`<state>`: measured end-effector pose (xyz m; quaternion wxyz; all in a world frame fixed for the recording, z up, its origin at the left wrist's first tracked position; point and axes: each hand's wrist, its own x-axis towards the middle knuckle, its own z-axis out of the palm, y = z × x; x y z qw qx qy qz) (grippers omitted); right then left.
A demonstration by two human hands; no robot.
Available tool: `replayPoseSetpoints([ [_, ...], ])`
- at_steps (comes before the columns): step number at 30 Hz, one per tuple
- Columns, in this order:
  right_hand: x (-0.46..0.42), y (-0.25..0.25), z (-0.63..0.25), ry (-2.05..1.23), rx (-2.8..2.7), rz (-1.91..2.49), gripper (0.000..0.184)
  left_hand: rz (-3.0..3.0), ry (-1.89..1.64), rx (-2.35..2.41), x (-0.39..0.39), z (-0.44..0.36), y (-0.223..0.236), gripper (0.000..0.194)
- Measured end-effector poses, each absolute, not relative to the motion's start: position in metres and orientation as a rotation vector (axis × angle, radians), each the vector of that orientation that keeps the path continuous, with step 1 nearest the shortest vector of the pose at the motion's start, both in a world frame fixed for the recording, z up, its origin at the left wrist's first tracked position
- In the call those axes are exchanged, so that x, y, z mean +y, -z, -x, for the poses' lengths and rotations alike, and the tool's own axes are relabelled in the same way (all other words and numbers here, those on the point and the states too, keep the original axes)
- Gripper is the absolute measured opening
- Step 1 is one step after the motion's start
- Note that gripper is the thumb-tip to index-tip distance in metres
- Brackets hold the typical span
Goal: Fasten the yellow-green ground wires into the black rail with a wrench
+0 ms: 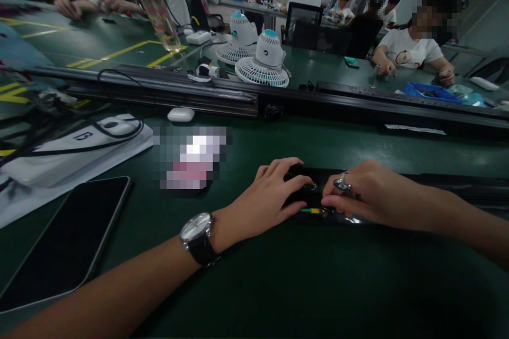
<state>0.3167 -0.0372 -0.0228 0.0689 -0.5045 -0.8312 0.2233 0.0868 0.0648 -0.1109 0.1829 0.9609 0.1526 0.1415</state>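
A long black profile (429, 183) lies across the green table in front of me. My left hand (274, 190), with a watch (196, 230) on its wrist, rests on the left end of the profile with its fingers apart. Just right of it, my right hand (366, 193) is closed in a pinch over the same piece; what sits between its fingertips is hidden. A silvery ring (342, 185) shows on a right finger. Between the hands, a short green-and-yellow wire (312, 211) ends near the right fingertips, beside a small metal part.
A dark phone (67, 238) and a white power strip (75, 143) with black cables lie left. Nearby are a blurred-out object (194, 159) and a white case (181, 114). Long black rails (199, 96) cross behind, with two fans (262, 61) and several people beyond.
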Motion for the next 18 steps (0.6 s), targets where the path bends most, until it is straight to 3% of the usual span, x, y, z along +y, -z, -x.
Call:
replayPoseSetpoints([
  [12, -0.026, 0.006, -0.310, -0.768, -2.908, 1.162, 0.016, -2.686, -0.408, 0.419, 0.064, -0.086, 0.109, 0.046],
  [18, -0.030, -0.012, -0.310, -0.933, -2.890, 1.325, 0.019, -2.724, -0.386, 0.421, 0.063, -0.086, 0.109, 0.044],
])
